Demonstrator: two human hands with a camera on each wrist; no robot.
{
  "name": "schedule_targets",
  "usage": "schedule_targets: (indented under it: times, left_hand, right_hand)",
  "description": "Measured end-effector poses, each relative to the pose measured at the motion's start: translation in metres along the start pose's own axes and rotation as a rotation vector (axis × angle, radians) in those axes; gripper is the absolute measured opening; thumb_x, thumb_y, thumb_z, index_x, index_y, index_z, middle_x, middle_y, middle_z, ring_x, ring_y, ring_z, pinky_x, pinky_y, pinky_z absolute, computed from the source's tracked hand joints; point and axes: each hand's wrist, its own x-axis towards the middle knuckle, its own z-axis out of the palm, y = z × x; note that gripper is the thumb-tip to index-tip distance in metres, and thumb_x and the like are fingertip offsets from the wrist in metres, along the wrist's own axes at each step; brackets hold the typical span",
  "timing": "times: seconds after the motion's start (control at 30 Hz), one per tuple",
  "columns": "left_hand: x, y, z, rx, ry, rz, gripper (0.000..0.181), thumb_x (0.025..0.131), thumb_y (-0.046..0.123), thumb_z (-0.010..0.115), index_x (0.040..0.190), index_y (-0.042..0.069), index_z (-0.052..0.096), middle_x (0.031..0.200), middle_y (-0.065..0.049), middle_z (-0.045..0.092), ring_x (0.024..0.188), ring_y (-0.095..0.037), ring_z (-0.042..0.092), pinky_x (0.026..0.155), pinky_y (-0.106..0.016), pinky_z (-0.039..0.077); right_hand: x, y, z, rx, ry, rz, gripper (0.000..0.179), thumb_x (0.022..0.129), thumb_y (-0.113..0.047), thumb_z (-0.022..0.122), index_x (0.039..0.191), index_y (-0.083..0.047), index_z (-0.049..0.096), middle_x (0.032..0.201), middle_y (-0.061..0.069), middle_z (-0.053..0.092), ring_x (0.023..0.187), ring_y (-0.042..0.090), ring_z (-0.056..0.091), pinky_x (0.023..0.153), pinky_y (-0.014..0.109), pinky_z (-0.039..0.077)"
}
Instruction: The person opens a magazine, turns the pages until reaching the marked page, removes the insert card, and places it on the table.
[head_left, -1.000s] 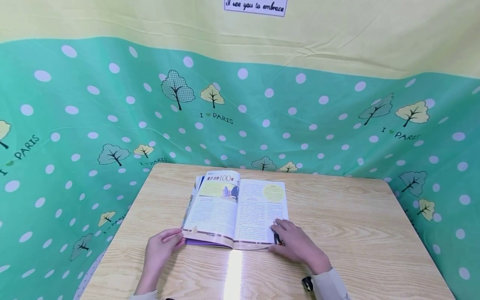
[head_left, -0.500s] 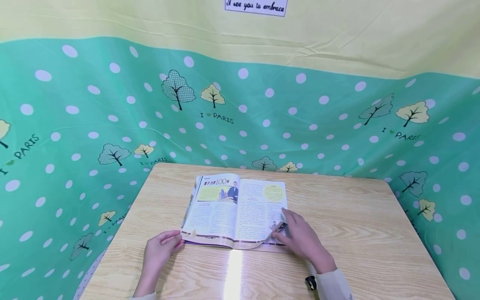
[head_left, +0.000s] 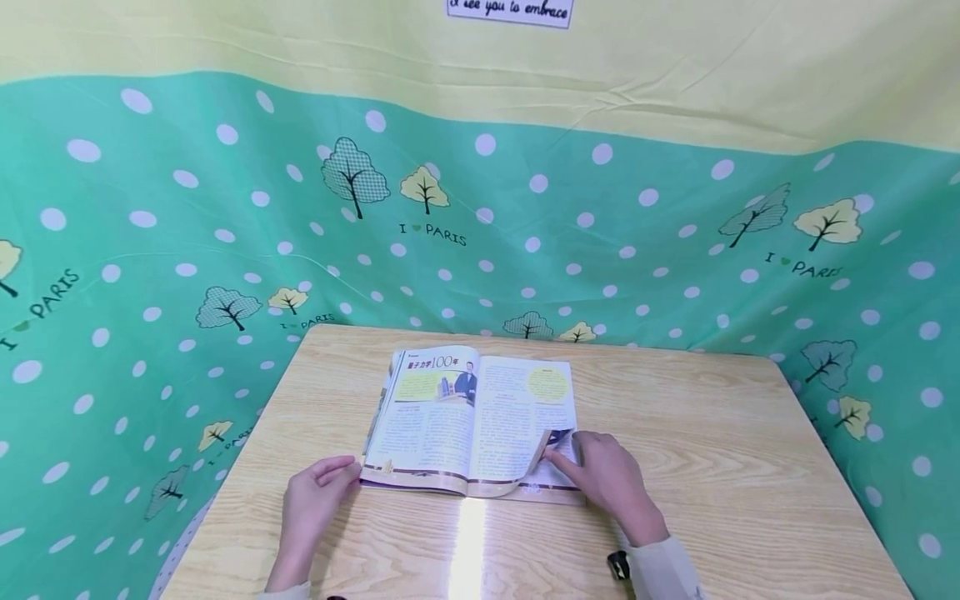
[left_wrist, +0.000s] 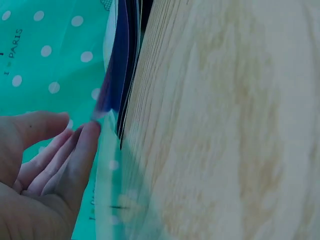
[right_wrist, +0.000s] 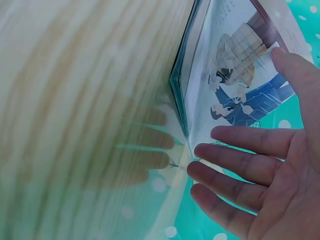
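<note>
An open magazine (head_left: 502, 417) lies on the wooden table, with text on both pages and a drawn figure on the left one. My left hand (head_left: 315, 500) is at its lower left corner; in the left wrist view one straight fingertip meets the page edges (left_wrist: 112, 95) while the thumb stays apart. At the lower right corner is my right hand (head_left: 611, 479). Its thumb touches a page corner (head_left: 534, 462) that curls up and inward, baring the page below. In the right wrist view the other fingers (right_wrist: 240, 160) are straight and spread beside the magazine's edge.
The wooden table (head_left: 712, 450) reaches back to a green dotted curtain (head_left: 585, 250) that surrounds it on the far side and both flanks. A bright strip of reflected light (head_left: 468, 550) shows in front of the magazine. Dark bands sit near the sleeves (head_left: 663, 567).
The lower right page corner has lifted and curled inward under my right thumb. The left page has settled flatter and outward. My left hand has hardly moved.
</note>
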Motion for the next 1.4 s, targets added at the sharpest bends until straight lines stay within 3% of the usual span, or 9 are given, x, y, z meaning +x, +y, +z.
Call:
schedule_targets:
  times: [0.1,0.2,0.4,0.53,0.77,1.03,1.2,1.4]
  left_hand:
    - [-0.002,0.007,0.001,0.057,0.050,0.046,0.040,0.093,0.029,0.074,0.121,0.002,0.069,0.106,-0.013,0.074,0.088,-0.019,0.073,0.073,-0.015,0.058]
    - [-0.004,0.015,0.009,0.008,0.064,0.090,0.042,0.091,0.033,0.076,0.119,0.003,0.070,0.105,-0.013,0.074,0.090,-0.023,0.073,0.075,-0.017,0.060]
    - [-0.005,0.028,0.037,-0.191,-0.081,0.180,0.034,0.090,0.013,0.076,0.117,-0.006,0.068,0.104,-0.020,0.073,0.093,-0.032,0.072,0.081,-0.031,0.063]
    - [-0.010,0.036,0.059,-0.279,-0.191,0.190,0.031,0.089,0.003,0.075,0.116,-0.011,0.067,0.106,-0.024,0.071,0.095,-0.032,0.072,0.083,-0.033,0.062]
    - [-0.020,0.042,0.095,-0.298,-0.350,0.197,0.038,0.087,0.011,0.079,0.116,-0.011,0.066,0.104,-0.024,0.071,0.094,-0.037,0.071,0.081,-0.033,0.063]
    - [-0.032,0.041,0.118,-0.268,-0.487,0.199,0.048,0.089,0.018,0.078,0.122,-0.013,0.062,0.107,-0.025,0.070,0.096,-0.039,0.070,0.083,-0.034,0.063]
    - [-0.036,0.042,0.127,-0.291,-0.518,0.198,0.046,0.090,0.015,0.076,0.122,-0.014,0.061,0.106,-0.023,0.071,0.091,-0.040,0.071,0.081,-0.040,0.063]
    - [-0.037,0.042,0.130,-0.315,-0.520,0.163,0.039,0.091,0.007,0.073,0.120,-0.015,0.061,0.103,-0.023,0.072,0.088,-0.037,0.072,0.080,-0.037,0.063]
  right_hand:
    - [0.000,-0.003,0.000,0.020,0.025,-0.039,0.080,0.087,-0.076,0.053,0.116,-0.002,0.069,0.102,0.017,0.069,0.094,0.033,0.065,0.076,0.048,0.060]
    - [0.001,-0.007,0.002,0.053,0.051,-0.088,0.084,0.090,-0.070,0.056,0.137,0.000,0.058,0.128,0.023,0.062,0.116,0.042,0.059,0.096,0.057,0.054]
    - [0.005,-0.013,0.008,0.112,0.054,-0.184,0.073,0.096,-0.054,0.061,0.148,-0.005,0.046,0.139,0.020,0.056,0.125,0.038,0.054,0.104,0.054,0.049]
    - [0.006,-0.016,0.010,0.161,0.021,-0.253,0.068,0.099,-0.040,0.063,0.153,-0.007,0.039,0.148,0.016,0.049,0.133,0.034,0.048,0.113,0.049,0.042]
    - [0.005,-0.021,0.014,0.161,-0.013,-0.394,0.061,0.103,-0.024,0.058,0.155,-0.003,0.033,0.155,0.016,0.039,0.139,0.030,0.041,0.117,0.043,0.036]
    - [0.004,-0.029,0.014,0.149,-0.019,-0.434,0.060,0.103,-0.024,0.058,0.155,-0.005,0.034,0.158,0.014,0.035,0.140,0.030,0.039,0.117,0.044,0.036]
    - [0.006,-0.033,0.017,0.130,-0.012,-0.455,0.058,0.104,-0.022,0.055,0.155,-0.005,0.034,0.158,0.014,0.035,0.140,0.032,0.040,0.118,0.044,0.034]
    - [0.007,-0.037,0.017,0.113,-0.004,-0.470,0.056,0.105,-0.021,0.054,0.154,-0.004,0.035,0.158,0.014,0.035,0.139,0.034,0.041,0.118,0.045,0.035]
